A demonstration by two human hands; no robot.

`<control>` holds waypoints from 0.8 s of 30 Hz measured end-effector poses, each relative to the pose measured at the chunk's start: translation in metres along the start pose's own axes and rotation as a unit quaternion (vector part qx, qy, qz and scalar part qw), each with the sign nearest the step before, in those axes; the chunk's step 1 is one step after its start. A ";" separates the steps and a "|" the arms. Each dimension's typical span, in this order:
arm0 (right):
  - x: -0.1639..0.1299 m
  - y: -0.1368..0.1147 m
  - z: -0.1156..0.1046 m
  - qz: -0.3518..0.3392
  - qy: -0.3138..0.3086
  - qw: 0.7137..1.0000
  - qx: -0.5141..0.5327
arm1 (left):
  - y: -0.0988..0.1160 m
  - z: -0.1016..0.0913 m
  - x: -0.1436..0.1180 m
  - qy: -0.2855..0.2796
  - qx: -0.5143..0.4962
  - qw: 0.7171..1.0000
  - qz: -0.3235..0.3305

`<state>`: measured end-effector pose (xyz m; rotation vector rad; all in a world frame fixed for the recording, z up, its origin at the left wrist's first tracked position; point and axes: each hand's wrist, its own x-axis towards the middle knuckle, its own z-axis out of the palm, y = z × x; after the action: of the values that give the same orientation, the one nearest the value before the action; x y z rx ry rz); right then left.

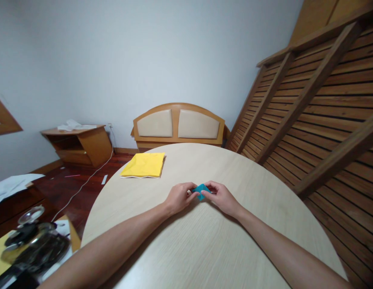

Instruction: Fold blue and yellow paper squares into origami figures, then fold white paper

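A small teal piece of folded paper [202, 192] is held between my two hands over the middle of the round table [186, 245]. My left hand [180, 197] pinches its left side between thumb and fingers. On the opposite side, my right hand [223, 197] grips it with the thumb on the near face and fingers behind. The fingers cover parts of the paper's edges. Farther back on the left lies a stack of yellow paper sheets [144, 165], apart from both hands.
Slatted wooden panels [318, 104] lean along the right. Beyond the table stands a headboard [175, 124] with cream pads. At left are a wooden cabinet [94, 146], a white cable [84, 185] on the floor, and a surface with a dark plastic bag [44, 247].
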<state>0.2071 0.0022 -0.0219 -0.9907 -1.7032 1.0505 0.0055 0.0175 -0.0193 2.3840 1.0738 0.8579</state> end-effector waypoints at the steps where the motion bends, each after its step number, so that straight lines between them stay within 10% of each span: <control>1: 0.000 -0.001 0.001 -0.002 0.000 1.000 -0.008 | 0.000 0.000 0.000 -0.005 0.003 1.000 -0.002; 24: -0.005 -0.008 -0.001 -0.038 0.037 0.997 -0.058 | 0.007 0.005 -0.002 -0.016 -0.072 0.997 -0.039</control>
<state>0.2078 -0.0051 -0.0155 -1.0163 -1.7427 0.8640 0.0113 0.0107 -0.0195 2.2162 1.0485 0.8385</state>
